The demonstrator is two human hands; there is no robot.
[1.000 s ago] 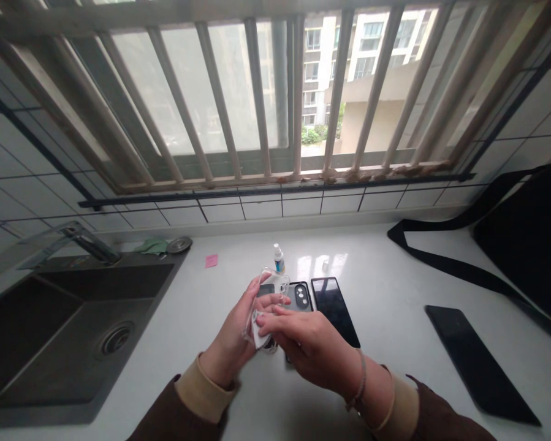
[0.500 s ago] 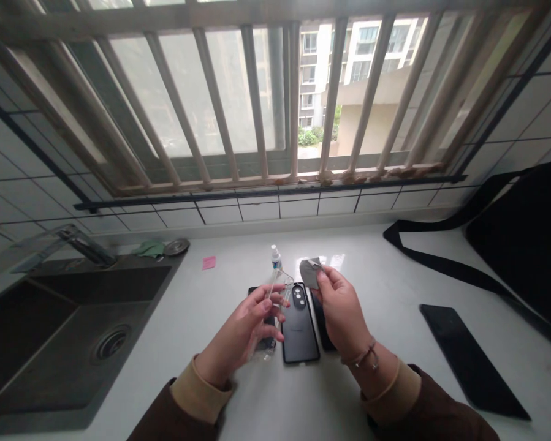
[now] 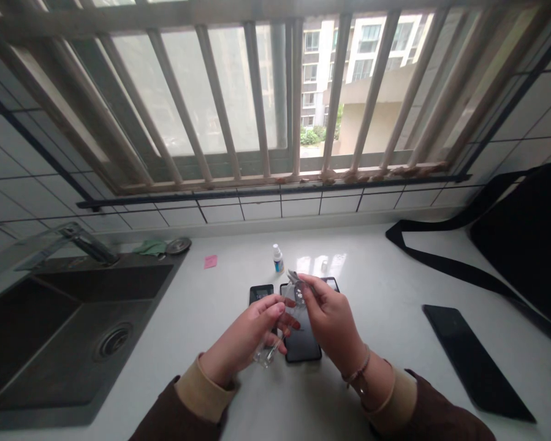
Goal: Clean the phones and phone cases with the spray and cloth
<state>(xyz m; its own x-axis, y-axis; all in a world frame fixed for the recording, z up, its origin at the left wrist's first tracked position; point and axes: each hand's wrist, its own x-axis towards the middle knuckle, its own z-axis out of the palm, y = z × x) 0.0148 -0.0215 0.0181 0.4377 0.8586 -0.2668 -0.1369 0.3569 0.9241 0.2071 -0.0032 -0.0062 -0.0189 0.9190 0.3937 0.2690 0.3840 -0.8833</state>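
Note:
My left hand [image 3: 257, 324] is closed around a clear phone case [image 3: 268, 354], holding it tilted above the counter. A folded grey cloth [image 3: 298, 279] is pinched in my right hand [image 3: 328, 312], and it meets the upper part of the case. Beneath my hands lies a dark phone [image 3: 303, 343] with its camera side up, partly covered by my fingers. To its left rests another phone [image 3: 260, 291], its screen lit. A third dark phone [image 3: 334, 283] shows only its top edge behind my right hand.
A small spray bottle [image 3: 278, 260] stands behind the phones, with a small white cap [image 3: 324, 265] to its right. A pink note [image 3: 210, 261] lies farther left, near the sink [image 3: 132, 392]. On the right are a flat black slab [image 3: 475, 361] and a black bag [image 3: 528, 239] with its strap.
My right hand has brought the grey cloth left and down onto the clear case. My left hand keeps holding the case, with its angle slightly changed.

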